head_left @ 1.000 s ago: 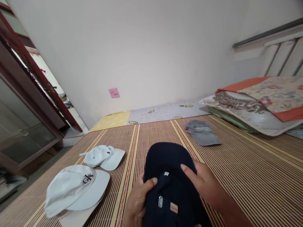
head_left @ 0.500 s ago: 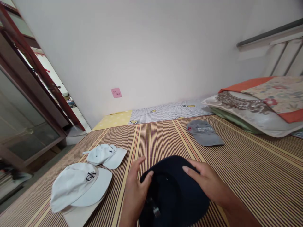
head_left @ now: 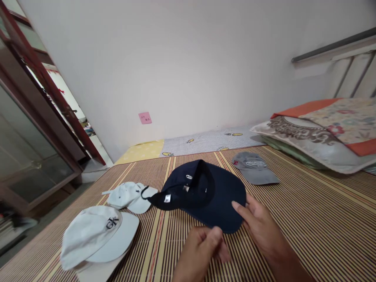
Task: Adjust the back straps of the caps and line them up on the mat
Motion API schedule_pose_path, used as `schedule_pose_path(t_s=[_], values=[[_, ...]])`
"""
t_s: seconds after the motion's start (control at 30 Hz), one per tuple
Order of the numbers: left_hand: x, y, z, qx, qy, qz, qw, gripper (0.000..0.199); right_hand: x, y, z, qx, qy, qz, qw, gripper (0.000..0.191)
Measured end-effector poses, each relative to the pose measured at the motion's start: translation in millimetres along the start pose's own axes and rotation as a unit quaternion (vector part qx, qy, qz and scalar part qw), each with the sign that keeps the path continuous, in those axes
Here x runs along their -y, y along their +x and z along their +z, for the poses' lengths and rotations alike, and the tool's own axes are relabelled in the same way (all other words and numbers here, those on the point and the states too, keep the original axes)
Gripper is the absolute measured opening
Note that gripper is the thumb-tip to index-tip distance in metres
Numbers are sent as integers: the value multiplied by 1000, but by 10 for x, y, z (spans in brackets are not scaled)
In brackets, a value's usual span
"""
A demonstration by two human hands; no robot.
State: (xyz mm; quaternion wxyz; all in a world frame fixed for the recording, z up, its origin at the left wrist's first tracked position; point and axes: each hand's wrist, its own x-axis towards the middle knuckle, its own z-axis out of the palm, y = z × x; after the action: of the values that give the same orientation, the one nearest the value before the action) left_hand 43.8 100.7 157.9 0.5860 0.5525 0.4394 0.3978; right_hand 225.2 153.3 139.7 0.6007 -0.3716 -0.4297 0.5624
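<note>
A dark navy cap (head_left: pixel 226 188) is tipped with its inside toward me, its brim to the right and its strap hanging to the left. My right hand (head_left: pixel 258 219) pinches the brim's right edge, thumb on the near face. Just below the brim's lower edge is my left hand (head_left: pixel 204 250), fingers curled and slightly blurred; whether it grips the edge is unclear. On the left, a white cap with black letters (head_left: pixel 91 235) rests over another pale brim (head_left: pixel 98 272). Behind it lies a smaller white cap (head_left: pixel 126 196). A grey cap (head_left: pixel 254 168) sits at the back right.
The caps are on a striped mat (head_left: pixel 164 250). Pillows (head_left: pixel 311 137) are stacked at the right, near a metal rail (head_left: pixel 335 45). Patterned cloth (head_left: pixel 199 141) runs along the wall, which bears a pink note (head_left: pixel 145 118). A red-framed door (head_left: pixel 73 121) stands at the left.
The navy cap has swung up and away, its opening and strap now turned left. My left hand has come off the cap's left side and moved right, below the brim. My right hand still holds the brim.
</note>
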Motion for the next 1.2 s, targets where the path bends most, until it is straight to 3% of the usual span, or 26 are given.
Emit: schedule_pose_path(t_s=[0.07, 0.13, 0.2, 0.3, 0.4, 0.5, 0.6, 0.73, 0.97, 1.1, 1.2], values=[[57, 70, -81, -32, -143, 31, 989, 59, -18, 0, -14, 15, 16, 16, 1000, 51], [102, 119, -156, -26, -324, 67, 943, 63, -50, -6, -29, 49, 14, 22, 998, 52], [140, 151, -219, -26, -447, 85, 890, 55, -87, -27, -29, 95, -11, 36, 995, 51], [171, 179, -285, -109, -513, 21, 851, 31, -119, -85, 10, 143, -64, 78, 985, 46], [161, 200, -309, -208, -514, -56, 830, 21, -92, -125, 70, 150, -99, 108, 978, 41], [124, 225, -264, -288, -487, -90, 820, 17, -19, -96, 99, 146, -128, 62, 979, 37], [74, 243, -158, -322, -475, -109, 812, 19, 57, -42, 75, 129, -172, 3, 977, 40], [2, 237, -47, -307, -484, -131, 809, 18, 131, -48, 24, 89, -251, -1, 964, 47], [-42, 178, -114, -257, -494, -174, 813, 20, 234, -130, 35, 135, -269, -27, 953, 43], [-69, 145, -141, -256, -488, -139, 823, 21, 252, -155, 27, 169, -240, 6, 956, 40], [-65, 122, -146, -268, -475, -89, 834, 18, 229, -158, 11, 138, -264, -6, 955, 43]])
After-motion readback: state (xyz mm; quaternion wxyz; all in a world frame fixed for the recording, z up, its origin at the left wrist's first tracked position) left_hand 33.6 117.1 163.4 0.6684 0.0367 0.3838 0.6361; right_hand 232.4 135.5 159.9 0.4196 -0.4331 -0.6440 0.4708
